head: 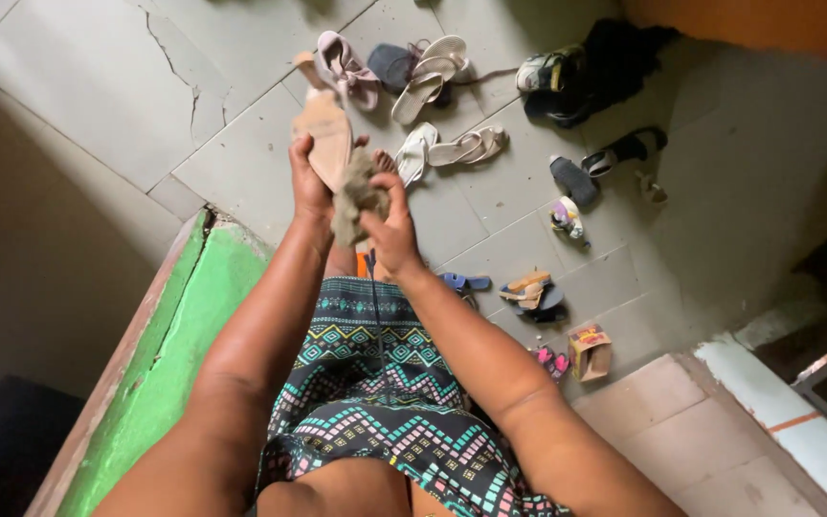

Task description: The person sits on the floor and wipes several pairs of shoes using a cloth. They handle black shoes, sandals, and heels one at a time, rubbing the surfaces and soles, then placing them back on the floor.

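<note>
Above a cracked tiled floor point(126, 105), seen from the head camera, the left hand point(308, 182) grips a tan shoe point(323, 134) sole-up, fingers wrapped round its edge. The right hand point(392, 230) has its fingers closed on a grey-brown rag point(356, 196), pressed against the lower end of the shoe. By the look of it, the wiping is under way on this one shoe (how clean its sole is cannot be told). Beyond the hands lie more footwear: pale strappy sandals point(452, 144), a pink sandal point(346, 67), dark shoes point(586, 72), small children's sandals point(528, 292). These seem untouched, so most of the work looks left. A small cardboard box point(591, 352) sits near a raised step point(701, 431), and a green-painted ledge point(184, 335) runs beside the left arm.
</note>
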